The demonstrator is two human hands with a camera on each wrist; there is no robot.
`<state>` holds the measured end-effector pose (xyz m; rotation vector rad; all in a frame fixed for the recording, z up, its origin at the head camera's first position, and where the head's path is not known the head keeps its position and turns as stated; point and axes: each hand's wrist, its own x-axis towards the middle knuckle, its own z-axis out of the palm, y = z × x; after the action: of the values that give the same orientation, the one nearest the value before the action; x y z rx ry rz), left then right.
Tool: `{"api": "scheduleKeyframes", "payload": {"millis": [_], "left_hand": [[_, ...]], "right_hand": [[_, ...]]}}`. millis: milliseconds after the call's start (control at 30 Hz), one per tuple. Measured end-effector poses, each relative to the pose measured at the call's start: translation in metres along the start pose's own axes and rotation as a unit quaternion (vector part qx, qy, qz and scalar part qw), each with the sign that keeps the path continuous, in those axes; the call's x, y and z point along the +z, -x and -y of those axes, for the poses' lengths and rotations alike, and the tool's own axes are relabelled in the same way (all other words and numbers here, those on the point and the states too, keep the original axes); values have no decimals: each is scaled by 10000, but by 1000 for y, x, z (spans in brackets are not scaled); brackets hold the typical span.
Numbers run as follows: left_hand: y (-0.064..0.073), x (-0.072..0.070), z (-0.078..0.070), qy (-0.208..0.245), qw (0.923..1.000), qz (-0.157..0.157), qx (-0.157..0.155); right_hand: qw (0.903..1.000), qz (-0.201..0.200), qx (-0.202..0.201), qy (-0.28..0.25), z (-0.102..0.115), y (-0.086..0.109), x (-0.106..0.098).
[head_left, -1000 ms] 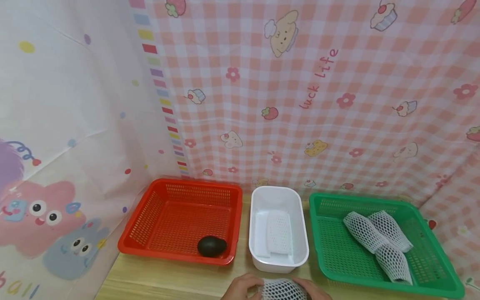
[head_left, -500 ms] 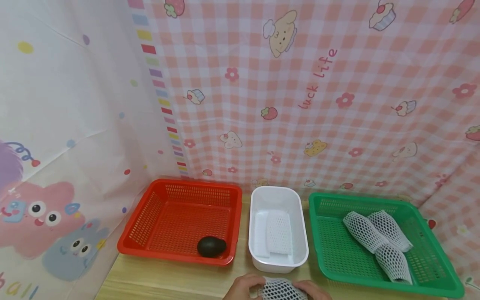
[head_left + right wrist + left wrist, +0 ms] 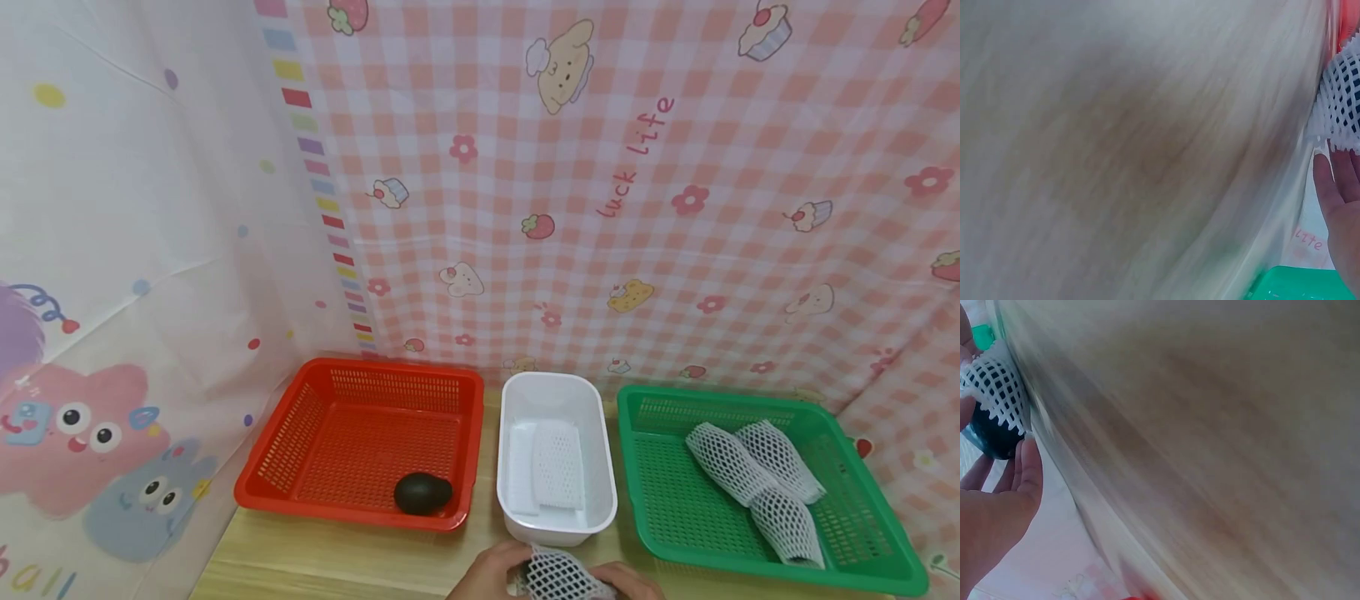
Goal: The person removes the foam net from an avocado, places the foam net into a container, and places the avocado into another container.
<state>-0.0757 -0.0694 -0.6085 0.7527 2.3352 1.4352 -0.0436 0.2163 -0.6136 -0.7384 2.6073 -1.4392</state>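
Observation:
At the bottom edge of the head view, both hands hold an avocado partly covered by a white foam net sleeve (image 3: 558, 575). My left hand (image 3: 491, 573) is on its left. In the left wrist view, the left fingers (image 3: 1032, 465) grip the bare dark end of the avocado (image 3: 999, 437), close to the net's rim. My right hand (image 3: 628, 581) holds the netted side; its fingers (image 3: 1329, 181) touch the mesh in the right wrist view. Part of both hands and the avocado's far end are hidden.
A red basket (image 3: 360, 512) holds one bare avocado (image 3: 422, 493). A white tub (image 3: 558, 533) beside it contains flat foam nets (image 3: 557, 467). In the green basket (image 3: 652, 492) to the right lie several netted pieces (image 3: 787, 525). A checked cloth (image 3: 525, 275) hangs behind.
The foam net between my hands has tilted, its left end rising slightly, and its mesh looks more stretched over the dark avocado. Both hands have shifted only a little.

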Motion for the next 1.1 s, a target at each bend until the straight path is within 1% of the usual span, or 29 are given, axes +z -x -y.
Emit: {"api": "scheduleKeyframes", "payload": {"millis": [67,100,167,267,300,400,533,567,633,667,733,767,833,867,900,933,967,1033,1100], "left_hand": [[-2,1,1,-235,9996,-11,158],[-2,1,1,-342,9991,-15,231],[-4,2,1,-522,9978,-32,398],[-5,3,0,-414,9985,58,354],[-6,3,0,-336,9990,86,282],[-7,4,-2,-97,9998,170,16],[-8,6,-4,336,9976,283,-535],[-9,6,-4,457,9960,318,-696],[-10,7,-5,619,9927,374,-969],[-11,8,-5,654,9912,389,-1082],[-11,8,-5,663,9887,423,-1276],[-12,9,-6,643,9884,439,-1301],[-12,9,-6,598,9891,435,-1272],[-12,9,-6,574,9896,426,-1246],[-12,9,-7,534,9906,419,-1188],[-11,9,-6,545,9913,407,-1131],[-11,8,-5,483,9925,378,-1055],[-10,7,-4,365,9942,313,-958],[-9,4,-4,236,9957,262,-856]], "right_hand": [[9998,-131,-156,-84,-7,1,4],[9993,-226,-301,-65,-11,2,6],[9987,-336,-390,-5,-19,2,11],[9963,-596,-600,138,-28,3,18],[9949,-672,-734,189,-30,3,19],[9924,-826,-854,306,-37,4,23],[9927,-868,-714,427,-46,5,29],[9922,-855,-785,444,-46,4,29],[9903,-895,-980,406,-44,3,28],[9900,-845,-1063,392,-37,2,26],[9908,-712,-1100,328,-23,0,21],[9918,-638,-1072,267,-17,0,18],[9948,-505,-870,145,-10,0,16],[9955,-440,-830,88,-4,-1,14],[9954,-442,-844,52,-5,-1,14],[9945,-475,-933,45,-7,-1,15],[9931,-499,-1058,82,-9,-1,15],[9913,-560,-1183,132,-10,-1,14],[9919,-547,-1132,199,-10,1,12]]}}
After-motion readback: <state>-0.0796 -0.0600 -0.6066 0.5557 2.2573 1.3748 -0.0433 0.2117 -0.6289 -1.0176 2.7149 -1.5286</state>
